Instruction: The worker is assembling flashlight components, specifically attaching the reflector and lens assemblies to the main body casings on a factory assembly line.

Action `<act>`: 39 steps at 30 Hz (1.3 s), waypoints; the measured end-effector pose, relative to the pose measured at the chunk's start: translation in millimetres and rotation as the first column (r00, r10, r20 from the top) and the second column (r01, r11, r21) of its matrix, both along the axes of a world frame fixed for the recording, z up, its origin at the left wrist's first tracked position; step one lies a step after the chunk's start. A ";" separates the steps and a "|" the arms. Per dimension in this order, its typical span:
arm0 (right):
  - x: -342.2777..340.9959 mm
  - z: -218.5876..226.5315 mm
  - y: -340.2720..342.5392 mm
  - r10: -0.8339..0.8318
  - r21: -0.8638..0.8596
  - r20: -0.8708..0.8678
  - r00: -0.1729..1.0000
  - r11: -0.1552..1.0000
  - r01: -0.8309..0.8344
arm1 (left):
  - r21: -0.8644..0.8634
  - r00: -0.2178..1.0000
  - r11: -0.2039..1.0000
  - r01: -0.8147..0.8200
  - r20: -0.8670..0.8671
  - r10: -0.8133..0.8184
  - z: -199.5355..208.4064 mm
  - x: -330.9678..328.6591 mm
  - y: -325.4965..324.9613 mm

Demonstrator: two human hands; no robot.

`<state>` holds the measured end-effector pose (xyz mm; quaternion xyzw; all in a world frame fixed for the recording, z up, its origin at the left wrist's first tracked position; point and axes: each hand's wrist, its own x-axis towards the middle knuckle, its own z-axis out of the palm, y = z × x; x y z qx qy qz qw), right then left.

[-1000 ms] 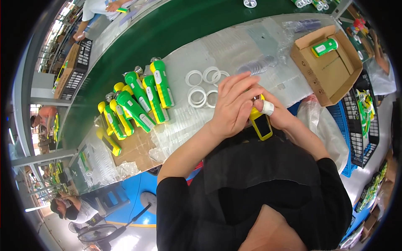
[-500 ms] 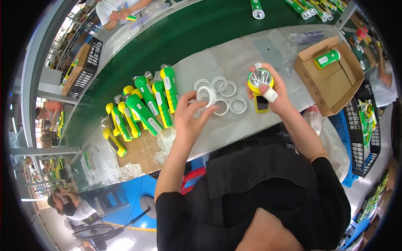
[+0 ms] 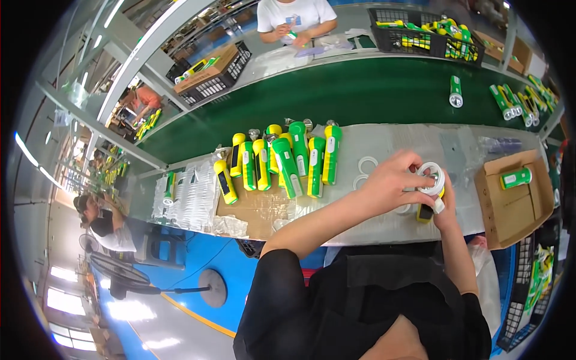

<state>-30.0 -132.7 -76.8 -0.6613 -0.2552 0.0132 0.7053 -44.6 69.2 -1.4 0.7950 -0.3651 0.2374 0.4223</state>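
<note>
1. Left hand (image 3: 393,180): thumb and fingers pinched together on a white ring (image 3: 441,180). We log it as gripped.
2. Right hand (image 3: 447,210): closed round a yellow flashlight (image 3: 425,213) with a dark panel; we see white wrapping (image 3: 438,206) on the thumb. Far fingers mostly hidden.
3. Ring sits at the flashlight's head end, both held up over the right part of the plastic-covered table (image 3: 387,141). Whether the ring is seated, we can't tell.
4. Loose white rings (image 3: 368,158) lie flat on the sheet by the left hand, some partly covered by it.
5. Left of the hands: we get a bunch of green and yellow flashlights (image 3: 284,165), bodies side by side, near ends over a brown cardboard sheet (image 3: 257,215).
6. Right of the hands: open cardboard box (image 3: 511,223), one green flashlight (image 3: 516,178) inside.
7. Beyond the table: green belt (image 3: 384,90) with a single flashlight (image 3: 456,93) on it; across it we see a co-worker in a white shirt (image 3: 297,15), plus a black crate (image 3: 390,43) of flashlights.
</note>
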 end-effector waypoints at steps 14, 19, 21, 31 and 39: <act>0.6 87.1 -62.9 0.089 -0.513 0.509 0.856 0.830 0.219 | 0.134 0.995 0.989 0.061 -0.086 -0.050 12.6 3.8 -25.6; 3.7 146.7 -73.4 0.294 -0.799 0.319 0.901 0.595 0.089 | 0.076 0.987 0.987 0.144 -0.087 -0.138 -6.2 17.7 -64.6; 5.3 156.8 -74.5 0.333 -0.873 0.161 0.929 0.487 -0.024 | -0.005 0.960 0.988 0.155 -0.234 -0.151 -8.5 10.6 -69.9; 8.0 148.5 -52.7 -0.014 -0.957 0.232 0.973 0.178 0.230 | -0.032 0.979 0.993 0.111 -0.170 -0.115 -15.1 19.1 -77.2; 6.9 142.9 -63.7 0.257 -0.876 0.370 0.893 0.418 0.242 | -0.066 0.992 0.993 0.099 -0.070 -0.104 -19.7 21.1 -75.8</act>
